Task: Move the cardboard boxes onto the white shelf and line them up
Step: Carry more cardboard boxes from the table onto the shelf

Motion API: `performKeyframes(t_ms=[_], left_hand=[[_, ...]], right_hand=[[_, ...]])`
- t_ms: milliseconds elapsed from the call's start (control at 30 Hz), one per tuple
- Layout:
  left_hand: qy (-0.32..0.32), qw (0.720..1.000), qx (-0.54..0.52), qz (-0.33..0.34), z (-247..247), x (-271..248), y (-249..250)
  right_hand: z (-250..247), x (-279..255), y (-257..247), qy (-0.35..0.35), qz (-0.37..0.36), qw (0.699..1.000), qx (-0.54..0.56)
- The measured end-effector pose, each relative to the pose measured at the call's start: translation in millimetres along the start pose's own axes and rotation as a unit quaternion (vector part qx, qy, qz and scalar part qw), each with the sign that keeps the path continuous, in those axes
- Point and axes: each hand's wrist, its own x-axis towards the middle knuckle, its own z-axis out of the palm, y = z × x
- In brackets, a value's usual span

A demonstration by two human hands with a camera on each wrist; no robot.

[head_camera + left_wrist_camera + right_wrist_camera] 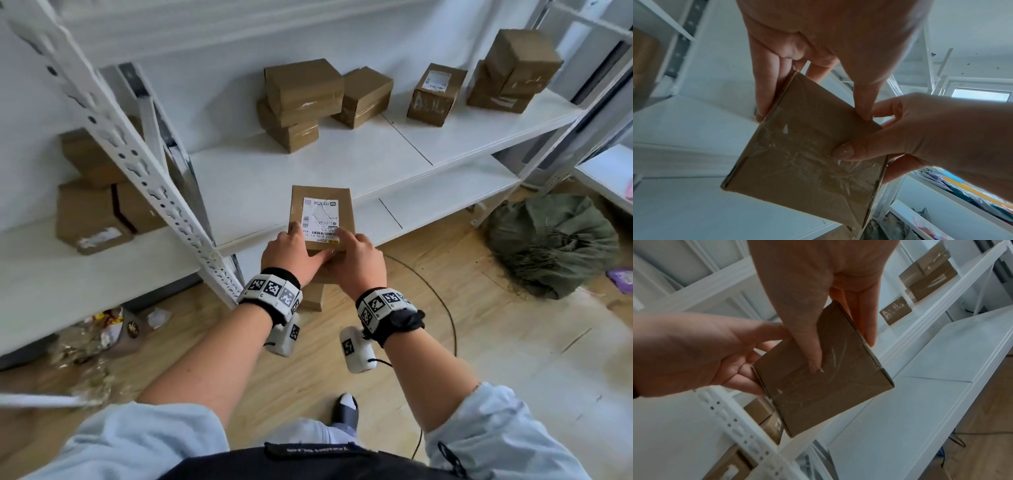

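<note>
The wooden floor spreads under the white shelf, where taped boxes sit along the back. Over its front edge, my left hand and right hand both grasp a labelled cardboard box.

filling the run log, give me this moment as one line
phase: carrying | left hand: grips labelled box | right hand: grips same box | box: at white shelf front edge, not set down
</note>
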Motion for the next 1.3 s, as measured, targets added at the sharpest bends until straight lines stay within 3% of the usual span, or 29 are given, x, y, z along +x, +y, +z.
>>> performKeyframes(t_ms=[467, 667, 933, 1133, 1300], left_hand=[[-0.028, 0.999, -0.015, -0.028, -32.7, -132.3, -235.9], [-0.009, 0.997, -0.021, -0.071, -66.8, -165.8, -322.9], [0.062, 0.989, -0.053, -0.123, -97.5, -142.4, -378.8], [0.086, 0.983, -0.094, -0.13, -100.3, -71.4, -386.8], [0.056, 0.985, -0.098, -0.127, -72.9, 3.4, -391.1]], right_hand=[[129.6, -156.5, -174.9, -0.077, -0.006, 0.997, -0.03], [166.4, -182.7, -255.9, -0.1, -0.05, 0.993, -0.049], [199.0, -139.2, -320.6, -0.082, -0.116, 0.988, -0.059], [223.2, -63.9, -328.0, -0.078, -0.119, 0.988, -0.06], [257.3, 10.3, -312.5, -0.095, -0.084, 0.989, -0.07]])
